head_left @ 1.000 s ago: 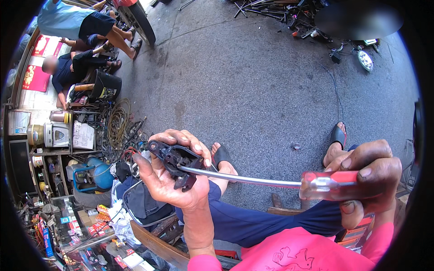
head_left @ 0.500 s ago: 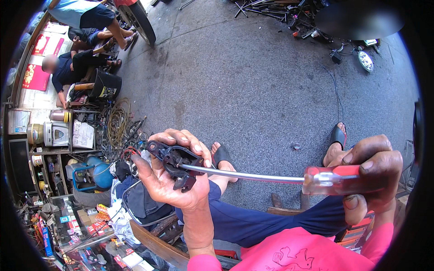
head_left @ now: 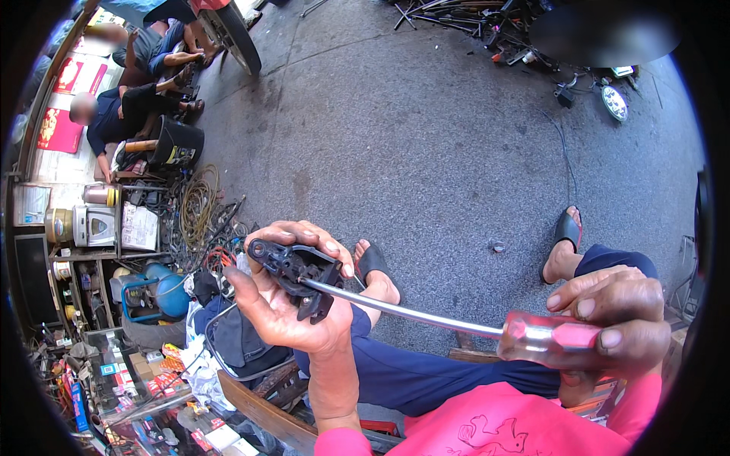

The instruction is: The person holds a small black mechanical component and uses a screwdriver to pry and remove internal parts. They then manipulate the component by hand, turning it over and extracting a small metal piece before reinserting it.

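Observation:
In my left hand (head_left: 312,323) lies a small black plastic housing (head_left: 295,267) with a round eyelet at one end and a hollow, open body; my fingers curl round its far side and the thumb stands apart at its left. My right hand (head_left: 620,315) grips the clear red handle of a screwdriver (head_left: 540,340). Its long metal shaft slopes up to the left, and the tip reaches into the middle of the housing. What the tip meets inside is too small to tell.
Coiled cables (head_left: 199,201), a blue compressor (head_left: 163,289) and a glass counter (head_left: 114,380) with small packages stand at the left. Two seated people (head_left: 125,110) and a wheel (head_left: 239,38) are at the far left. Metal scrap (head_left: 487,23) lies at the back right.
My right hand has lowered and shifted slightly left, so the screwdriver slants more steeply. The tip stays in the housing, which has turned a little. Far left, a standing person has moved.

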Available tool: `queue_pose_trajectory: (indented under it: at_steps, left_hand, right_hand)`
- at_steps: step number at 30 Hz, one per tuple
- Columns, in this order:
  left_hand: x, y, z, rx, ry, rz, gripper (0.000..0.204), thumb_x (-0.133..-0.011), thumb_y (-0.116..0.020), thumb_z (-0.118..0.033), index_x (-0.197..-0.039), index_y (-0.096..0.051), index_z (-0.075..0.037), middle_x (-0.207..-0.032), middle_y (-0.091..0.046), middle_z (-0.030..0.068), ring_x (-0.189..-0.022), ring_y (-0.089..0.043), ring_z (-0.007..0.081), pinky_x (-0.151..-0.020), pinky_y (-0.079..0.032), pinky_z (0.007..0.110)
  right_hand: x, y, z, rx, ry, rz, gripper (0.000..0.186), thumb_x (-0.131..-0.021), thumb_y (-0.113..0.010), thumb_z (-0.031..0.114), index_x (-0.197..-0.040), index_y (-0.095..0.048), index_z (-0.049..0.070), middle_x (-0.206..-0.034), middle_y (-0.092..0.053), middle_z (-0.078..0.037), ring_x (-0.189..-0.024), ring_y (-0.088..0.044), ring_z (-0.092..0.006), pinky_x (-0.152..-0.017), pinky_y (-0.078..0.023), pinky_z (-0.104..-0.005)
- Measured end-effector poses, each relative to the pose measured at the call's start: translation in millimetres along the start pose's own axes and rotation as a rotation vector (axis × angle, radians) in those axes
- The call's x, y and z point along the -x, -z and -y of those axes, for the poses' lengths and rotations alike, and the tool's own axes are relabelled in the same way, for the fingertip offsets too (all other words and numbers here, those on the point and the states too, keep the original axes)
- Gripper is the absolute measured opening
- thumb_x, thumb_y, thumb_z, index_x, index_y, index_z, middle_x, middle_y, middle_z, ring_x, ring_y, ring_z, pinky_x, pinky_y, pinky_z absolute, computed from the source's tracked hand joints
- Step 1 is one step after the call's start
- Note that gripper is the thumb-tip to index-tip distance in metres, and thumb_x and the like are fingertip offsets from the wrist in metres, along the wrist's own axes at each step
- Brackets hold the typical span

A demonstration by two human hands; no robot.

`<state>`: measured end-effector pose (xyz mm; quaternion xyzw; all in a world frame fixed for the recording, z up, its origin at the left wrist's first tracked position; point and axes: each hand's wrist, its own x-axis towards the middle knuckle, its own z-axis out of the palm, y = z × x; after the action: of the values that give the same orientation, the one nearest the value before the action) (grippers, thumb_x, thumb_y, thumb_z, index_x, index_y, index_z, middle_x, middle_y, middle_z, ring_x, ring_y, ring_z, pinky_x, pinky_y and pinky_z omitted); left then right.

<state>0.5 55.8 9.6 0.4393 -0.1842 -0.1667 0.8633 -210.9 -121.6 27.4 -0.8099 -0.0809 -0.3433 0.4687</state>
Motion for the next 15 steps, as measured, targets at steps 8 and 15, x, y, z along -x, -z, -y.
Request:
queue_pose_trajectory:
  at_steps: [8,15]
  left_hand:
    - [1.9,1.9,-1.0,-0.056,-0.049,-0.025,0.057,-0.090,-0.038,-0.055,-0.095,-0.051,0.000,-0.083,-0.049,0.0131,-0.070,-0.051,0.0234,-0.046,-0.045,0.030]
    - [-1.0,-6.2,1.7,-0.074,-0.043,0.004,0.058,-0.089,-0.038,-0.057,-0.094,-0.051,-0.001,-0.083,-0.049,0.0122,-0.071,-0.051,0.0229,-0.046,-0.045,0.030]
  right_hand:
    - [-1.4,5.5,11.0,0.168,-0.060,0.067,0.071,-0.068,-0.075,0.045,-0.120,-0.042,0.009,-0.086,-0.053,-0.011,-0.061,-0.060,-0.0206,-0.054,-0.055,-0.0311]
    - [-2.5,7.9,7.5,0.132,0.132,0.018,0.075,-0.063,-0.080,0.041,-0.120,-0.044,0.007,-0.085,-0.051,-0.009,-0.059,-0.057,-0.0147,-0.052,-0.054,-0.0284]
